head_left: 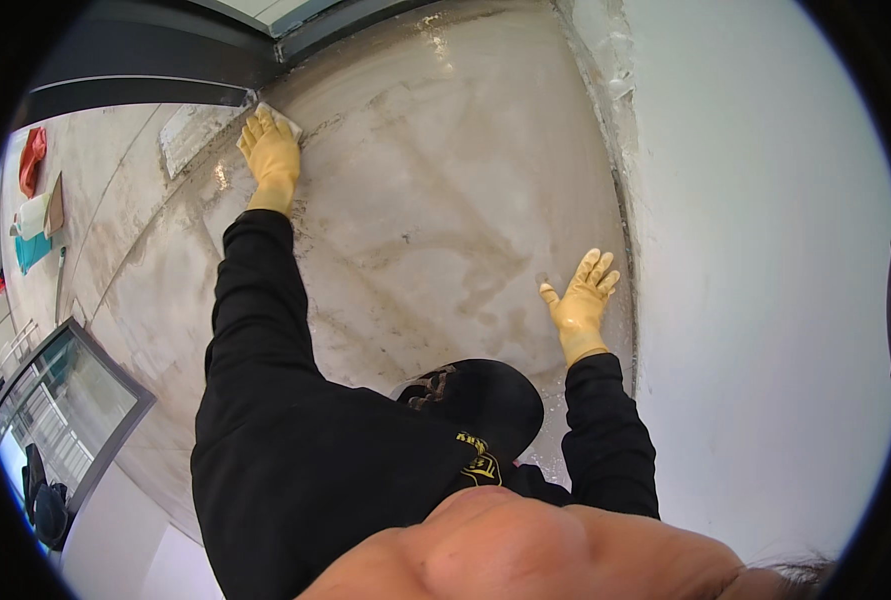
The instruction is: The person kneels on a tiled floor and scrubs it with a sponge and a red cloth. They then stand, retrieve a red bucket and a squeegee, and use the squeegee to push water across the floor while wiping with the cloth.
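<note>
My left hand (270,155), in a yellow rubber glove, stretches far forward to the floor beside the dark door frame. Under its fingers is a folded white cloth (287,121), pressed against the wet, streaked floor (435,190); the palm hides most of it. My right hand (583,300), gloved the same way, is held low near the wall on the right. Its fingers are spread and nothing is in it. Whether that hand touches the floor, I cannot tell.
A white wall (755,250) rises close on the right. The dark metal frame (155,65) stands at the far left. Further left lie a red bag (33,160), a turquoise item (31,252) and a dark-framed glass panel (75,400). A black cap's brim (485,400) juts below my view.
</note>
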Available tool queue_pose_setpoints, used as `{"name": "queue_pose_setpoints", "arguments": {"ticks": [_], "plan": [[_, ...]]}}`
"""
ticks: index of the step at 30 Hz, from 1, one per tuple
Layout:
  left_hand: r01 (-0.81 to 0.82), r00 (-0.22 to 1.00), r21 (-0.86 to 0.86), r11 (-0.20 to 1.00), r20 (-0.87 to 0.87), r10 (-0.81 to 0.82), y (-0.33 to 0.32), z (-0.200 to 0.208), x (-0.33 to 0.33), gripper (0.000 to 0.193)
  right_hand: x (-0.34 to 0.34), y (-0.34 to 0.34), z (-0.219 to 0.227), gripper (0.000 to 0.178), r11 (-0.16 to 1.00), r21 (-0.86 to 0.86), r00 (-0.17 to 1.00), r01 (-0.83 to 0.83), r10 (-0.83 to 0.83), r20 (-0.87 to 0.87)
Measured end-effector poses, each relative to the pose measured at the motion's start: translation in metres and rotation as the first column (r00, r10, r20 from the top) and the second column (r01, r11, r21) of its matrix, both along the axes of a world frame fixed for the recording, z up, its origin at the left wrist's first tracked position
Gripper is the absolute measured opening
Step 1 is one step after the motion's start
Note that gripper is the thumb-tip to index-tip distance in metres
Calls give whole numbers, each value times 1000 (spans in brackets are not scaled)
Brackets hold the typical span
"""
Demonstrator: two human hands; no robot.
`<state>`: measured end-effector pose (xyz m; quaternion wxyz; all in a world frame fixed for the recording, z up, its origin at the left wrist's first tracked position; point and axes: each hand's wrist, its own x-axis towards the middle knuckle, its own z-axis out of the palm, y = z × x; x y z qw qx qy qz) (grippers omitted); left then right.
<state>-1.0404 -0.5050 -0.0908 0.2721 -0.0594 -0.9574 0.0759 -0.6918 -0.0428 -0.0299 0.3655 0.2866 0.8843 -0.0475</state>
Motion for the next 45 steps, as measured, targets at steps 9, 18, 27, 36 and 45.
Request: {"name": "queue_pose_setpoints", "arguments": {"ticks": [9, 18, 27, 36, 45], "plan": [[-106, 806, 171, 979, 591, -16, 222, -21, -41, 82, -1, -2, 3, 129, 1000, 6, 1000, -28, 28, -9], [-171, 844, 218, 961, 536, 29, -22, -26, 81, 80, 1, 1, -3, 132, 999, 22, 999, -38, 38, 10], [-12, 839, 228, 973, 533, -115, 168, -26, 51, 80, 6, 3, -7, 133, 997, 33, 997, -69, 68, 19], [-213, 837, 273, 938, 546, 32, -68, -36, 99, 84, 8, 6, -14, 134, 994, 64, 996, -89, 90, -2], [-36, 766, 271, 962, 626, -147, 13, -29, 184, 81, 15, 12, -22, 133, 991, 76, 993, -110, 112, -26]]}}
